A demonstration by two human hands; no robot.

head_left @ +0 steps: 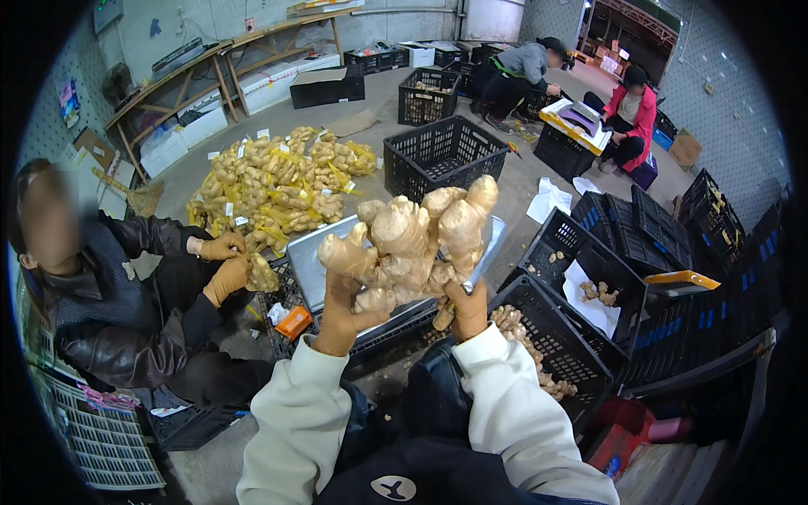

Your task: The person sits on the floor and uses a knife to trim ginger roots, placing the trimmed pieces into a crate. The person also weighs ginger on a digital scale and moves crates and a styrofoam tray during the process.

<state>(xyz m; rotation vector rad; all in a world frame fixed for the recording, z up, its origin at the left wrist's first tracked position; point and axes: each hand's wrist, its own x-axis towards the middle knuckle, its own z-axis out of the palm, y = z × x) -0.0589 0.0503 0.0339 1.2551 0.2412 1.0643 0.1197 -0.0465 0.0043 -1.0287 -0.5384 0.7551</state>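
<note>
A large, many-knobbed ginger rhizome (pixel 404 230) is held up before me between both hands. My left hand (pixel 341 319), in a tan glove, grips its lower left side. The gloved right hand (pixel 470 309) supports its lower right side. Something small and shiny shows by the right fingers; I cannot tell what it is. A stubby brown piece (pixel 444 317) hangs just beside that hand. Behind and below the ginger lies a metal tray (pixel 320 262), partly hidden by it. An orange packet (pixel 294 322) rests to the left of the tray.
A heap of netted, tagged ginger (pixel 271 183) covers the floor ahead. On my left, a seated person's gloved hands (pixel 226 268) hold a netted piece. Black crates (pixel 442 151) stand ahead; another crate (pixel 549 334) at my right contains ginger. Two people work farther back.
</note>
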